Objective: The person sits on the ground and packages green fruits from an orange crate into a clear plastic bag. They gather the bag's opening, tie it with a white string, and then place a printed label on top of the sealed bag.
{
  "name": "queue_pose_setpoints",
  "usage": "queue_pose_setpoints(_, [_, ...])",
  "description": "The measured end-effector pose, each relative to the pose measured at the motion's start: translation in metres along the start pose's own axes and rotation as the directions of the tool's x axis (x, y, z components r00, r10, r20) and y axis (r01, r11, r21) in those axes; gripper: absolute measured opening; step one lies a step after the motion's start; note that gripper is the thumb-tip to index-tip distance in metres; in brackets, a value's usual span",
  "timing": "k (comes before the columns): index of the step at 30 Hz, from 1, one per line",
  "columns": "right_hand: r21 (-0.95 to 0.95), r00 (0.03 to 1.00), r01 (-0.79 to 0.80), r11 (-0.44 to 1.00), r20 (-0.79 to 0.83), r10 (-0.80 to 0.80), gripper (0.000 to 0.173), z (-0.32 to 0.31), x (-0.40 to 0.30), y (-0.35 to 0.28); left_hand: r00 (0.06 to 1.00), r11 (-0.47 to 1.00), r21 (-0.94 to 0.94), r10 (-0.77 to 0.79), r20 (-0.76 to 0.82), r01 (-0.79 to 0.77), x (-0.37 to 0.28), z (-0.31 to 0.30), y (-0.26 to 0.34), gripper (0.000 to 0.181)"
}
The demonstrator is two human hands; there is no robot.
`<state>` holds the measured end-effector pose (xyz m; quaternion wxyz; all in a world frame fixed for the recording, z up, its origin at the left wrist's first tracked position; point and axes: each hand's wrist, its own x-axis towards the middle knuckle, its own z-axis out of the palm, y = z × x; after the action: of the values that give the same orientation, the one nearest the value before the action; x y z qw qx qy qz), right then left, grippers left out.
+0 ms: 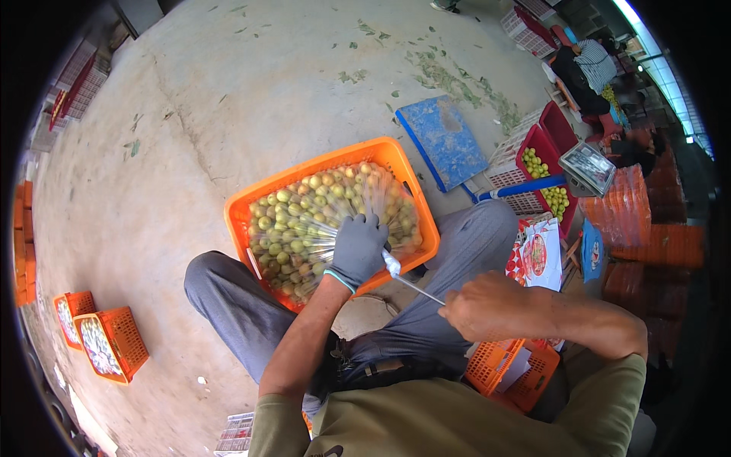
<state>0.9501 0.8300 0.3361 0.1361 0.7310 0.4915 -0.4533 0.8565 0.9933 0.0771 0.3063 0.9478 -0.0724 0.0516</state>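
Observation:
An orange plastic crate (331, 161) stands between my knees, packed with small yellow-green round fruit (284, 196). Clear plastic film (374, 197) covers the fruit and gathers in pleats towards my left hand (358, 245). That hand wears a grey glove and is closed around the bunched film. The film's twisted white end (392, 263) sticks out beside the glove. A thin taut strand (421, 291) runs from this end to my right hand (485, 305), whose bare fingers are closed on it. Whether the strand is string or stretched film, I cannot tell.
Past my right knee lies a blue platform scale (442, 140) with its display (588, 165) on a post. Red-lined crates (528, 154) hold more fruit. Filled orange baskets (123, 337) stand at left, and a seated person (588, 71) is at upper right. Leaves (442, 74) litter the floor.

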Motion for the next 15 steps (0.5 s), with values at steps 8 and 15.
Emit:
queue_pose_setpoints(8, [0.033,0.973,-0.017,0.999,-0.23,0.025,0.036,0.007,0.014,0.041,1.0,0.998,-0.065,-0.01,-0.022,0.008,-0.004,0.042,-0.018,0.024])
queue_pose_setpoints(15, [0.207,0.984,0.109,0.972,-0.158,-0.077,0.039,0.055,0.015,-0.007,0.998,0.999,0.006,-0.053,0.013,0.053,0.008,0.063,-0.027,0.024])
